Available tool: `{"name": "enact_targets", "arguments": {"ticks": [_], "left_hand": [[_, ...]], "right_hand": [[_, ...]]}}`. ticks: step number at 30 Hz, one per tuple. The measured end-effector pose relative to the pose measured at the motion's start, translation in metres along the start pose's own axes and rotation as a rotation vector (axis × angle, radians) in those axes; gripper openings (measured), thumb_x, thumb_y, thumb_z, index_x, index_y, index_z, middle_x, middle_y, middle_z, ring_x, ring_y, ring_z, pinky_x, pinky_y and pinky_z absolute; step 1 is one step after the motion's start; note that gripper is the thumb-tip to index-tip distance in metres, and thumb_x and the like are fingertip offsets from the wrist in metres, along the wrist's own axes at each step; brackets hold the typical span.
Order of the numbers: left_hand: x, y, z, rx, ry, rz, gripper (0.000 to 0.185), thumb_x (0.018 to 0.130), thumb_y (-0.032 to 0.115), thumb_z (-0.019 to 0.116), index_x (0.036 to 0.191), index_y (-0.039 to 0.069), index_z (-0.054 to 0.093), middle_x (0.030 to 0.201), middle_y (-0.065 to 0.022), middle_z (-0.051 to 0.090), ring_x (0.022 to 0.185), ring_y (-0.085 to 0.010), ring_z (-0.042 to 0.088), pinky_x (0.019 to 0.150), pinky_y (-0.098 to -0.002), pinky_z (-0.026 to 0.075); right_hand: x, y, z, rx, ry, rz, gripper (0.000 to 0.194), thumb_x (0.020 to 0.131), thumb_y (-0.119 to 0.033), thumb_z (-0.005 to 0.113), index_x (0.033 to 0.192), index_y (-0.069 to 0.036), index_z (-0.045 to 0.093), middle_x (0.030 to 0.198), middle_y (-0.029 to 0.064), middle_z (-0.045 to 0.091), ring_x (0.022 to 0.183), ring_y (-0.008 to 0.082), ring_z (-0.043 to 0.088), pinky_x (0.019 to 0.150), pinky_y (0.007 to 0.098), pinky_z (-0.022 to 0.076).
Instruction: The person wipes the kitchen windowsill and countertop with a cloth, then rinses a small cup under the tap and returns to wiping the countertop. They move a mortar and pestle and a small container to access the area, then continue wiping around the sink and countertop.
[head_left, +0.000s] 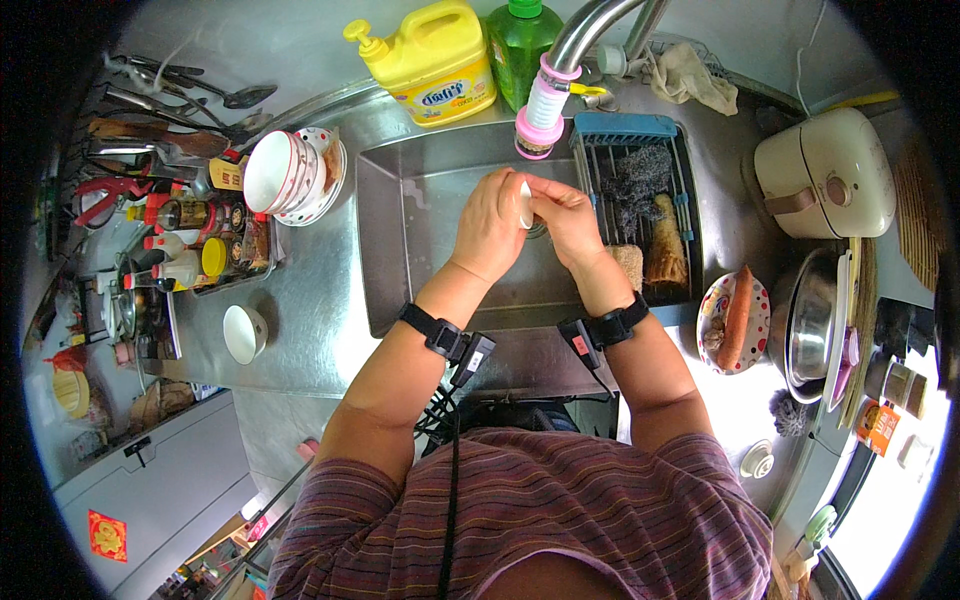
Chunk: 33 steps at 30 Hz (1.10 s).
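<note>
Over the stainless steel sink (442, 274), my left hand (487, 225) and my right hand (571, 221) meet with fingertips together. Between them is a small smooth white object (526, 205), possibly a ceramic spoon, seen nearly edge-on and partly covered by my fingers. My left hand curls around it from the left, while my right thumb and fingers pinch it from the right. Just above hangs the faucet's pink-and-white filter nozzle (541, 120); no water stream shows. A drain lies partly hidden below my hands.
Right in the sink, a blue-ended rack (624, 127) holds steel wool (637, 176), a brush (664, 247) and a sponge (625, 264). Stacked bowls (274, 172) and a white cup (244, 334) stand left. Detergent jugs (442, 64) line the back. A sausage plate (711, 300) and rice cooker (825, 176) are right.
</note>
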<state>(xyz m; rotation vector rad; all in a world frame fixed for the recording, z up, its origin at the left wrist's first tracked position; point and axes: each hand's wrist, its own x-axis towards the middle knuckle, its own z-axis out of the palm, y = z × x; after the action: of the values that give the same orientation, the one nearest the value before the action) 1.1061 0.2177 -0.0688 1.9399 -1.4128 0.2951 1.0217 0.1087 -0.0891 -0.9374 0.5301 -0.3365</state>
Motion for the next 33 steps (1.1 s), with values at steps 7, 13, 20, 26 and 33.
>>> {"name": "enact_targets", "arguments": {"ticks": [7, 13, 20, 26, 33], "left_hand": [[0.0, 0.0, 0.0, 0.0, -0.014, 0.002, 0.062, 0.068, -0.001, 0.072, 0.122, 0.001, 0.042, 0.117, -0.0232, 0.054, 0.107, -0.0422, 0.056, 0.092, -0.047, 0.048], [-0.001, 0.0, 0.0, 0.004, -0.017, -0.001, 0.061, 0.07, 0.0, 0.073, 0.122, 0.002, 0.041, 0.117, -0.0238, 0.054, 0.107, -0.0426, 0.056, 0.092, -0.047, 0.048], [-0.003, 0.0, 0.001, -0.028, -0.032, -0.051, 0.061, 0.07, 0.0, 0.073, 0.122, 0.002, 0.042, 0.119, -0.0234, 0.054, 0.107, -0.0424, 0.055, 0.093, -0.0464, 0.048], [-0.001, 0.0, 0.003, -0.177, -0.017, -0.18, 0.068, 0.065, 0.007, 0.082, 0.121, 0.003, 0.044, 0.113, -0.0213, 0.055, 0.103, -0.0426, 0.056, 0.089, -0.0457, 0.048], [0.003, 0.001, -0.003, -0.347, -0.129, -0.334, 0.072, 0.061, 0.01, 0.088, 0.117, 0.003, 0.044, 0.109, -0.0215, 0.055, 0.1, -0.0417, 0.057, 0.086, -0.0452, 0.048]], "right_hand": [[0.001, 0.003, -0.003, -0.007, -0.006, -0.009, 0.033, 0.087, 0.005, 0.059, 0.12, 0.004, 0.065, 0.109, 0.0098, 0.07, 0.096, 0.0143, 0.066, 0.088, 0.0263, 0.0514], [-0.001, 0.003, -0.004, 0.014, -0.029, -0.011, 0.032, 0.088, 0.004, 0.059, 0.119, 0.003, 0.066, 0.108, 0.0097, 0.071, 0.094, 0.0138, 0.066, 0.085, 0.026, 0.0522], [-0.001, 0.004, -0.002, 0.008, -0.013, -0.012, 0.032, 0.088, 0.004, 0.059, 0.119, 0.003, 0.066, 0.107, 0.0102, 0.071, 0.092, 0.0131, 0.066, 0.083, 0.0252, 0.0526], [0.004, 0.003, -0.003, -0.097, 0.039, 0.011, 0.027, 0.087, -0.001, 0.063, 0.113, 0.003, 0.068, 0.099, 0.0085, 0.071, 0.085, 0.0128, 0.067, 0.073, 0.0259, 0.0548], [0.01, 0.001, -0.007, -0.235, 0.129, 0.026, 0.02, 0.083, -0.006, 0.068, 0.101, 0.002, 0.073, 0.089, 0.008, 0.071, 0.074, 0.0131, 0.066, 0.058, 0.026, 0.0549]]}}
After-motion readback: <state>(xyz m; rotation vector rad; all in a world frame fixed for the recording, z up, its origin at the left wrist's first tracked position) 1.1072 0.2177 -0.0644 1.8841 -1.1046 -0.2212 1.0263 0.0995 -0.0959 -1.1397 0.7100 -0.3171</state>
